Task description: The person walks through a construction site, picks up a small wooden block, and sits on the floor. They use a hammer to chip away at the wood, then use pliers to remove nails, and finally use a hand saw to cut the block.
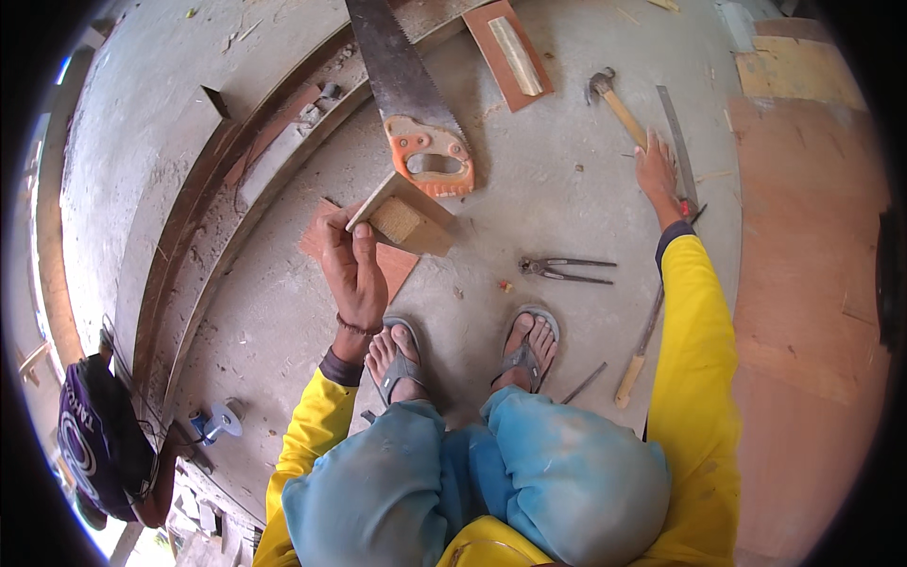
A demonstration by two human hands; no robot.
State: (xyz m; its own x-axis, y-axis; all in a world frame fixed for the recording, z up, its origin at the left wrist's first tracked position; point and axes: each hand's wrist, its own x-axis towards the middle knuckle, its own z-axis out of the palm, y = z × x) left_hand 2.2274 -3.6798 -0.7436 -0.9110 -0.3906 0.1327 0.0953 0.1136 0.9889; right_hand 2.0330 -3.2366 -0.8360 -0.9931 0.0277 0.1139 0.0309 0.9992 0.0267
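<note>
My left hand [354,269] is closed on the edge of a small wooden piece [427,227], a block with a thin board on its side, raised over a reddish plywood offcut [402,266]. Just beyond it lies a handsaw [392,71] with a worn orange handle. Out to the right, my right hand [657,175] reaches low over the floor with its fingers extended. Its fingertips are at the handle end of a claw hammer [619,109]; whether they touch it I cannot tell. Beside that hand lies a long thin metal strip [673,132] with a red end.
Pincers [567,270] lie in front of my right foot. A wooden-handled tool [631,376] rests near my right sleeve. A plywood sheet [803,236] covers the right side. Curving metal channels [213,175] run along the left. A reddish board [508,52] lies at the far side.
</note>
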